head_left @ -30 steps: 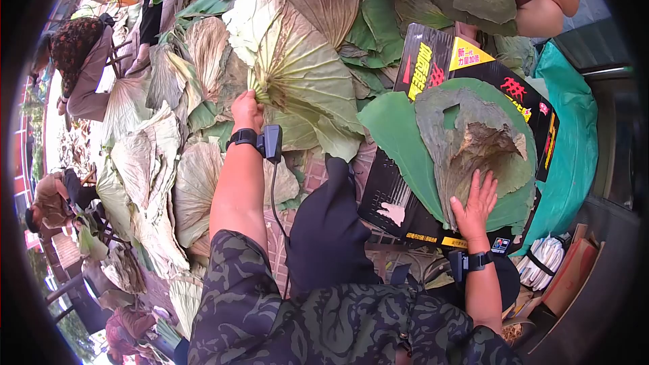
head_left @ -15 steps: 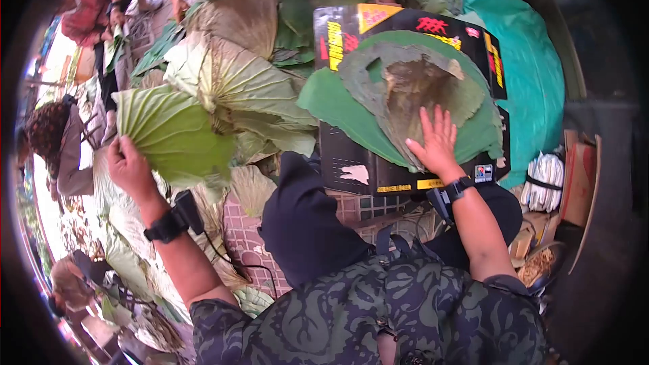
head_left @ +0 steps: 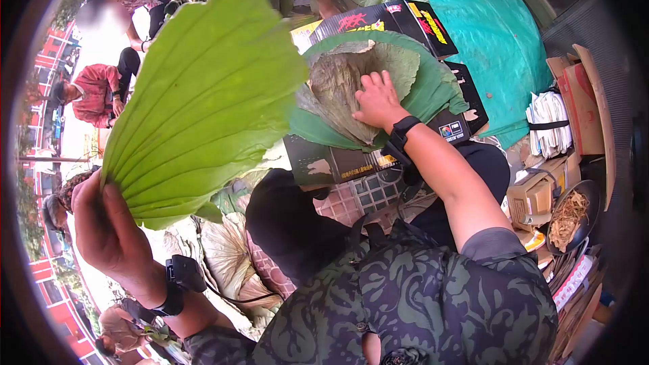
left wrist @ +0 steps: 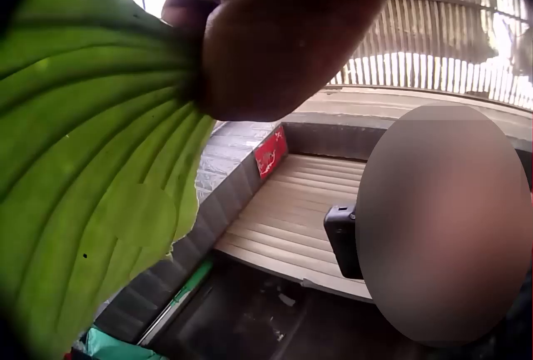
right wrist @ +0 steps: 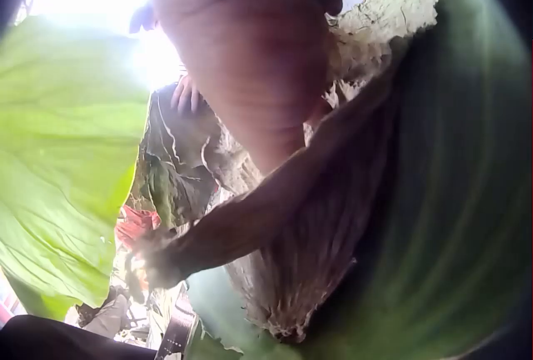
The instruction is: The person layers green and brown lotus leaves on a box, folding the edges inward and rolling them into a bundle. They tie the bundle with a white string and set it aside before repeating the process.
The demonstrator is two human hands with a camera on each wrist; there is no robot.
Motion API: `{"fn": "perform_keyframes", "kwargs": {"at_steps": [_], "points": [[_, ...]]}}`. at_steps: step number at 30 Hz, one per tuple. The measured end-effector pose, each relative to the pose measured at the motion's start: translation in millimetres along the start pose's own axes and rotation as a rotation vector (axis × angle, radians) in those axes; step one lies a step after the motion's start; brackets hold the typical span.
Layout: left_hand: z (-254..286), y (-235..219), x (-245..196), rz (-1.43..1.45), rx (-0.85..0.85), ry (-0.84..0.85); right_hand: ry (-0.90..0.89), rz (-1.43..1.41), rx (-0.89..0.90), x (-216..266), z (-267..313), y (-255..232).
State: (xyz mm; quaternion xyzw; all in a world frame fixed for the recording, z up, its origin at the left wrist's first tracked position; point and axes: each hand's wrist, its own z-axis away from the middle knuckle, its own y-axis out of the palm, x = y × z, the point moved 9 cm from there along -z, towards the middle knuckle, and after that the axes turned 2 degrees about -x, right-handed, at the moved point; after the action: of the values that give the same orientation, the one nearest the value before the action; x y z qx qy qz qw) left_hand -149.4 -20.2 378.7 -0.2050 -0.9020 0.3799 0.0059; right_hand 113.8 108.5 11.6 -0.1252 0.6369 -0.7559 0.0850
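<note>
Gripping the folded green leaf [head_left: 203, 94] at its base, my left hand [head_left: 108, 230] lifts it; only the head view shows my right hand [head_left: 375, 101] flat on the dried leaf [head_left: 338, 88].

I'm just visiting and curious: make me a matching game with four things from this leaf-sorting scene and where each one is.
Things:
1. bright green leaf
2. brownish leaf
3. black cardboard
4. teal sheet

Places:
A. under the stacked leaves
B. held up in the left hand
C. beyond the cardboard, to the right
D. pressed flat under the right hand

Pairs: 1-B, 2-D, 3-A, 4-C
</note>
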Motion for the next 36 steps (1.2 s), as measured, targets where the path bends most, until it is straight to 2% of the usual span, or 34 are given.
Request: {"fn": "perform_keyframes", "kwargs": {"at_steps": [1,3,4,5,7,8,11,13,14,15,16,17,18,19,21,23,27,30,36], "points": [[-4,0,-13,0.054,-0.006,0.036,0.001,-0.012,-0.014,-4,-4,13],[-19,5,-30,0.049,-0.010,0.035,-0.047,-0.336,-0.222,-7,-8,13],[-28,10,-41,0.062,-0.003,0.089,-0.034,-0.315,-0.367,-10,-3,3],[-36,14,-52,0.076,0.004,0.142,-0.031,-0.327,-0.376,-14,-6,2],[-49,26,-63,0.063,0.014,0.121,-0.021,-0.402,-0.121,-16,-9,-3],[-56,29,-67,0.095,-0.037,0.120,-0.002,-0.439,-0.047,-16,-11,-1],[-78,40,-86,0.109,-0.118,0.163,-0.047,-0.383,-0.110,-20,-30,20],[-88,41,-110,0.191,-0.232,0.285,-0.008,-0.368,-0.065,-18,-28,3],[-88,48,-123,0.251,-0.270,0.270,0.005,-0.352,-0.015,-17,-28,3],[-85,64,-144,0.190,-0.185,0.337,0.017,-0.334,0.036,-17,-28,6],[-79,81,-162,0.131,-0.101,0.403,0.009,-0.277,-0.097,-18,-30,9],[-60,107,-196,-0.010,-0.067,0.743,0.010,-0.276,-0.094,-18,-35,29],[-43,139,-202,0.172,0.035,0.787,-0.024,-0.372,-0.333,-21,-38,29],[-17,176,-210,0.187,0.216,0.773,-0.059,-0.464,-0.575,-27,-33,21],[41,241,-216,0.214,0.530,0.689,-0.050,-0.479,-0.543,-33,-38,22],[91,284,-209,0.283,0.674,0.578,-0.028,-0.515,-0.482,-39,-32,27],[122,305,-195,0.422,0.562,0.442,0.017,-0.590,-0.343,-36,-30,40],[113,305,-175,0.549,0.474,0.214,0.040,-0.642,-0.254,-43,-19,46],[143,319,-160,0.576,0.540,0.147,0.087,-0.688,-0.074,-43,34,47]]}}
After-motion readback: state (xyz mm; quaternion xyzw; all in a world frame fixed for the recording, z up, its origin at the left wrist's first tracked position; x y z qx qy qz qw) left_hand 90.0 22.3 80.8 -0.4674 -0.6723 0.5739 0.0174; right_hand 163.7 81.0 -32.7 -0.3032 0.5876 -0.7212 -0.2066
